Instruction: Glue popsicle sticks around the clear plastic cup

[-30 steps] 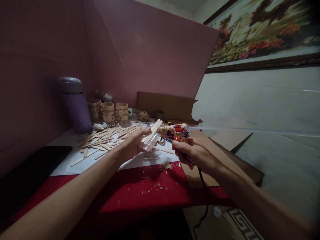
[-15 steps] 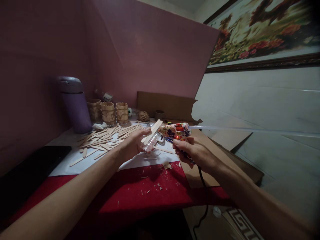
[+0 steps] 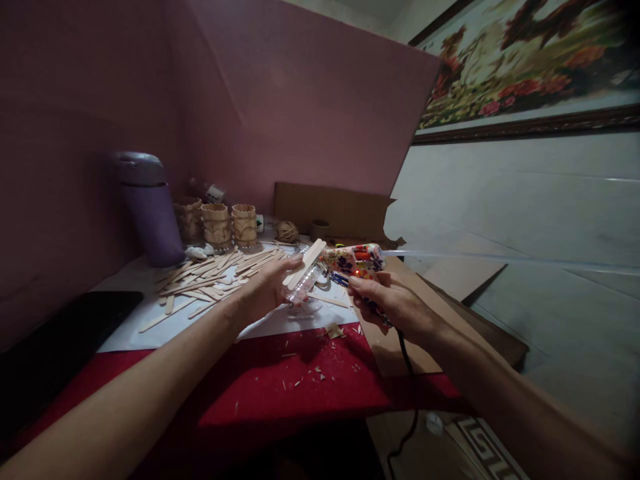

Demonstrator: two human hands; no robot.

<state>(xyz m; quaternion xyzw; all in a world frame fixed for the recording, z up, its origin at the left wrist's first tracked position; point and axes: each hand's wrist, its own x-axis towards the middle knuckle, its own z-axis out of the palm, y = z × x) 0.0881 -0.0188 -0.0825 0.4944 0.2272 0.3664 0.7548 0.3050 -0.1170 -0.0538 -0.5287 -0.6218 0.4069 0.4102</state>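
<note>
My left hand (image 3: 273, 290) is closed around a clear ribbed plastic bottle (image 3: 304, 285), with pale wooden craft sticks (image 3: 309, 257) lying along its side under my thumb. In my right hand (image 3: 385, 297) is a flower-patterned hot glue gun (image 3: 353, 261), gripped by its handle, a red light glowing on it. A long clear glue stick (image 3: 475, 258) sticks out of its back end toward the right. The gun's nozzle points at the bottle and is hidden behind the sticks, so I cannot tell whether it touches them.
Loose craft sticks (image 3: 205, 283) lie heaped on white paper (image 3: 123, 327). Behind them stand wooden cups (image 3: 244, 227), a purple flask (image 3: 153, 217) and a twine ball (image 3: 287, 232). Wood scraps litter the red cloth (image 3: 280, 393). A black cord (image 3: 413, 387) hangs off the table edge.
My right hand and the glue gun have shifted slightly to the right. My left hand, with the bottle and sticks, has stayed nearly still.
</note>
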